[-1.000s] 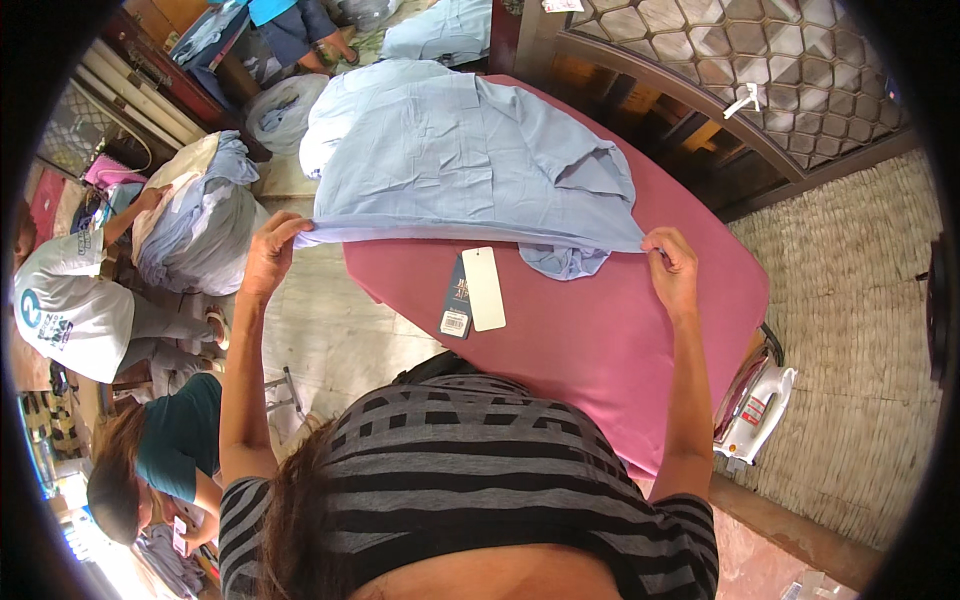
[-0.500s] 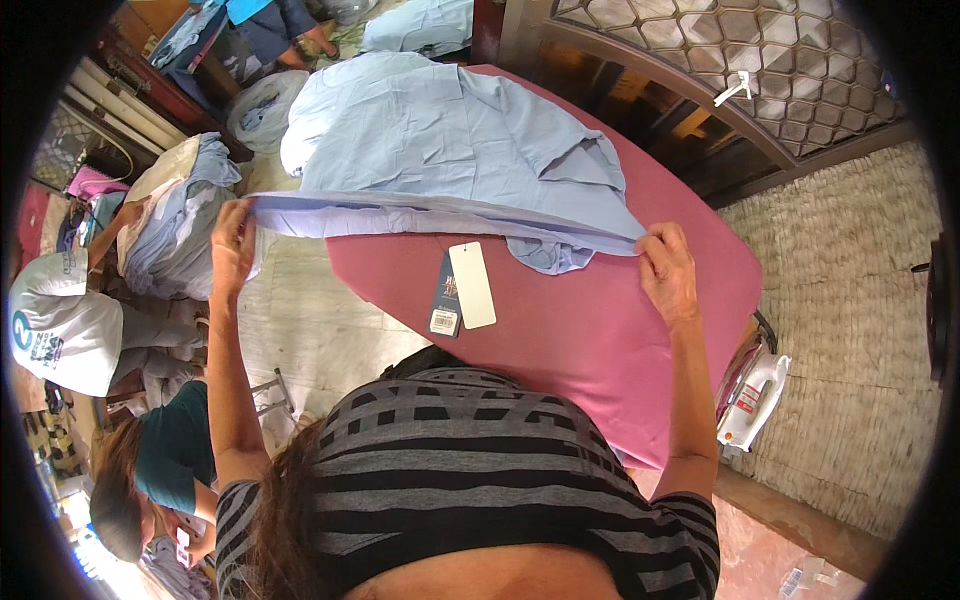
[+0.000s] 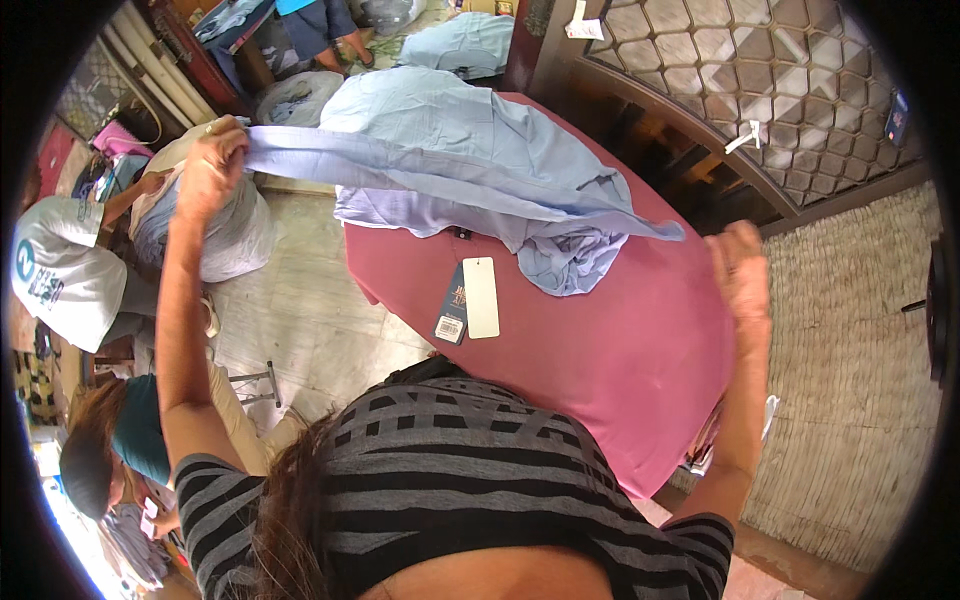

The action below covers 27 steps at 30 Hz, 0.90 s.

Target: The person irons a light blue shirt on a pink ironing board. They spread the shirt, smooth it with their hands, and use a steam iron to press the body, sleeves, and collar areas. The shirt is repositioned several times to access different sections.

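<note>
A light blue shirt (image 3: 430, 130) lies rumpled across the pink ironing board (image 3: 620, 370), its near edge lifted at the left end. My left hand (image 3: 212, 165) is closed on that raised corner, off the board's left side. My right hand (image 3: 738, 270) hangs over the board's right edge, apart from the shirt's pointed right end; motion smears its fingers. In front of the shirt lie a dark blue hang tag (image 3: 450, 315) and a cream tag (image 3: 482, 298), side by side.
An iron (image 3: 770, 415) shows partly behind my right forearm. Beyond the board stands a lattice metal gate (image 3: 760, 100). On the left, a person in a white shirt (image 3: 70, 260) is beside a heaped cloth bundle (image 3: 215, 235); another person in green (image 3: 140, 430) sits nearer.
My left hand has risen up and leftward with the shirt's corner. My right hand has let go of the other end and moved right. The shirt's near edge now hangs slack and twisted.
</note>
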Tool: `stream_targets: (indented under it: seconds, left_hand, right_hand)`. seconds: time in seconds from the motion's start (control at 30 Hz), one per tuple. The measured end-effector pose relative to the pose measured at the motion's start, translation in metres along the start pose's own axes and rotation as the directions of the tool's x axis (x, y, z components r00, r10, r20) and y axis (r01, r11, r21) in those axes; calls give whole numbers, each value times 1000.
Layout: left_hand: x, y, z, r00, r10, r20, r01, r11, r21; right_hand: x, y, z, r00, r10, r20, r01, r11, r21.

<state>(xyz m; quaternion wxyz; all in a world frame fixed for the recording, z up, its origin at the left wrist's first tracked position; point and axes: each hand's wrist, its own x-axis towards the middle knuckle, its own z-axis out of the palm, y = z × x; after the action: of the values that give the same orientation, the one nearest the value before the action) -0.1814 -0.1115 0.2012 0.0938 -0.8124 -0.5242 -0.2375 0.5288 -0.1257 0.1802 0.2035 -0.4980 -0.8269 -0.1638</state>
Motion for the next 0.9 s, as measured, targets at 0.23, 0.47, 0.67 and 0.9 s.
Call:
stream_targets:
  seconds: [0.23, 0.47, 0.67, 0.9]
  left_hand:
    - [14, 15, -91, 993, 58, -103, -41, 987, 157]
    - [15, 53, -70, 978, 31, -204, -18, 997, 69]
    - [19, 63, -74, 952, 4, -307, -1, 1000, 7]
    - [16, 49, -63, 896, -150, -418, 157, 987, -19]
  right_hand:
    - [74, -12, -101, 979, 98, -180, -67, 983, 170]
    - [65, -153, 41, 995, -87, 40, 31, 686, 727]
    - [93, -192, 142, 997, 59, 43, -73, 842, 535]
    - [109, -159, 198, 910, 197, 364, -303, 916, 262]
